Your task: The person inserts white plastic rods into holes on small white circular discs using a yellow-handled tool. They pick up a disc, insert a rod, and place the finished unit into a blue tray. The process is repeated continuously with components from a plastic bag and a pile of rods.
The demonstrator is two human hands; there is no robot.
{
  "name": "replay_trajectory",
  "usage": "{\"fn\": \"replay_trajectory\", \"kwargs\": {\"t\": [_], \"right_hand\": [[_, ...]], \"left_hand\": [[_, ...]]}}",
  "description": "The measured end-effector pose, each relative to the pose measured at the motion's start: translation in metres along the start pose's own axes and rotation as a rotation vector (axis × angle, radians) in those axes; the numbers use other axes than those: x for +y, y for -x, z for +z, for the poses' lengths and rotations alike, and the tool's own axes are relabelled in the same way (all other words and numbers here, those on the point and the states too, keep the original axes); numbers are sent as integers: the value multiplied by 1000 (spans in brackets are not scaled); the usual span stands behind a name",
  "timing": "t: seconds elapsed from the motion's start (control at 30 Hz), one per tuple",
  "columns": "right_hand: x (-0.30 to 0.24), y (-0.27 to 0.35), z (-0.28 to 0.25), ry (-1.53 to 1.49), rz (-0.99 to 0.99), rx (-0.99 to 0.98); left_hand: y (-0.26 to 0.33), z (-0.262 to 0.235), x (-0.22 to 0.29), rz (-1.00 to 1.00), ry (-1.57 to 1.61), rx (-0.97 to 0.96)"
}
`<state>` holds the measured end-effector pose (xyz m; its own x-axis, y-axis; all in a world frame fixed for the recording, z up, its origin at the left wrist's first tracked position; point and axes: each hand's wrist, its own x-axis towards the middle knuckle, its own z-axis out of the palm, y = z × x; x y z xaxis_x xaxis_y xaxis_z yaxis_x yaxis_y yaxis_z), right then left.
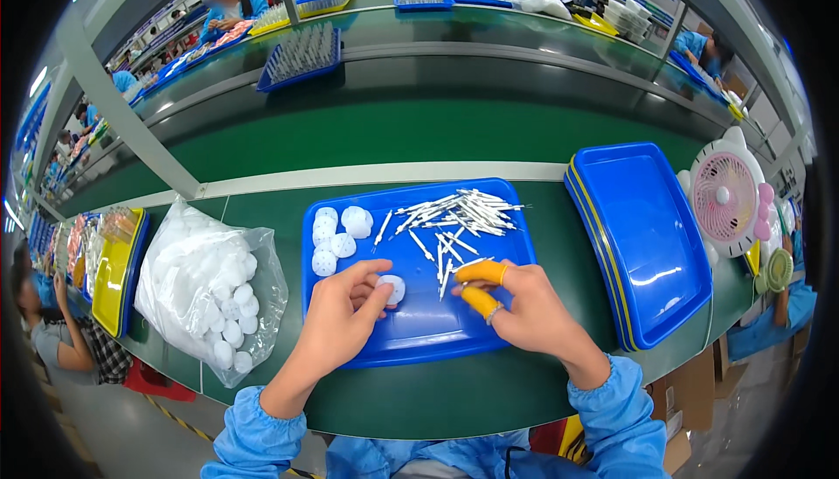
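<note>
My left hand (345,308) pinches a small white round cap (393,289) with tiny dark dots, over the left front of a blue tray (419,339). More white caps (324,243) lie in the tray's far left corner. My right hand (516,300) has yellow finger cots on thumb and index finger. Those fingertips are a little apart, and I see nothing between them. Right beside them lie several thin white sticks with fine wire-like ends (446,260). A larger heap of the same sticks (463,210) fills the tray's far right part.
A clear plastic bag of white caps (205,282) lies left of the tray. Stacked blue trays (642,252) stand on the right, beside a pink and white fan (724,195). Beyond a pale ledge runs a green conveyor belt (411,121) carrying a filled blue tray (301,55). Co-workers sit across it.
</note>
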<state>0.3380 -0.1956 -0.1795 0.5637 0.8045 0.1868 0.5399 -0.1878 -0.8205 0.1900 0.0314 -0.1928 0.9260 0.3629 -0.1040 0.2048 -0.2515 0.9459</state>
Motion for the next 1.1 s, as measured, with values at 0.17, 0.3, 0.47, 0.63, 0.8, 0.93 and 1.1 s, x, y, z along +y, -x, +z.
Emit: {"fn": "replay_trajectory", "kwargs": {"t": [0.17, 0.3, 0.47, 0.63, 0.8, 0.93, 1.1], "right_hand": [[-4, 7, -3, -216, 82, -106], [-6, 8, -1, -231, 152, -142], [-11, 7, 6, -89, 158, -142], [-18, 12, 3, 184, 94, -193], [-10, 11, 3, 480, 3, -236], [0, 8, -5, 515, -59, -221], [-4, -1, -2, 432, -109, -206]], "left_hand": [[-12, 16, 1, -27, 157, -76], [-15, 22, 0, -60, 311, -105], [-5, 24, -8, -65, 325, -78], [0, 13, -11, 4, 229, 93], [-4, 10, -9, -23, 180, 115], [-1, 11, -8, -59, 176, 62], [3, 12, -8, -40, 204, 20]]}}
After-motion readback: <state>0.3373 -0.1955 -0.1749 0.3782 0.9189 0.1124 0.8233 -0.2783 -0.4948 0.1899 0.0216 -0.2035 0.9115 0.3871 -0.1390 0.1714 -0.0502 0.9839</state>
